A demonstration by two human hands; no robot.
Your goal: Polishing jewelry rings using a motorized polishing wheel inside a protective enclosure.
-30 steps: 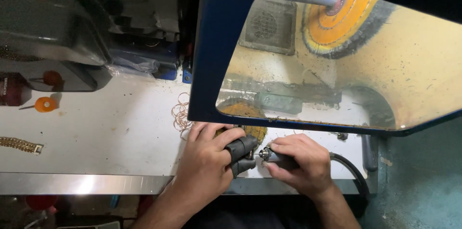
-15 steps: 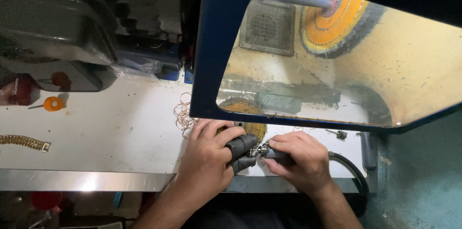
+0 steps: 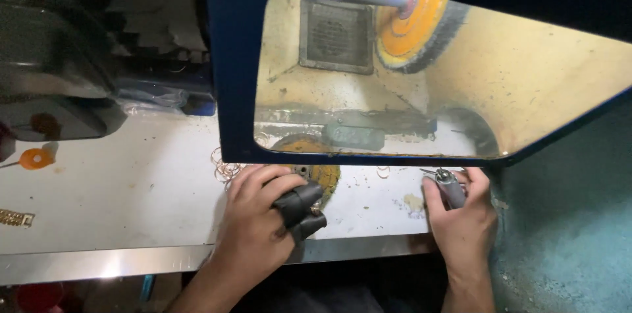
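Note:
My left hand (image 3: pixel 260 217) rests on the white bench by its front edge, with black finger guards (image 3: pixel 299 211) on two fingertips; whether it pinches anything small I cannot see. My right hand (image 3: pixel 464 217) is off to the right, apart from the left, gripping a slim grey metal tool (image 3: pixel 449 186) whose tip points up toward the blue hood. A yellow round pad (image 3: pixel 319 171) lies on the bench between the hands, partly under the hood.
A blue hood (image 3: pixel 234 56) with a clear window covers an orange polishing wheel (image 3: pixel 418 30) and a grey vent. Thin wire rings (image 3: pixel 224 167) lie beside the left hand. An orange disc (image 3: pixel 33 158) and a gold watch band (image 3: pixel 14 218) sit at far left.
The hands were together at the middle over a small piece; now they have separated. My right hand has moved right and up with the grey tool.

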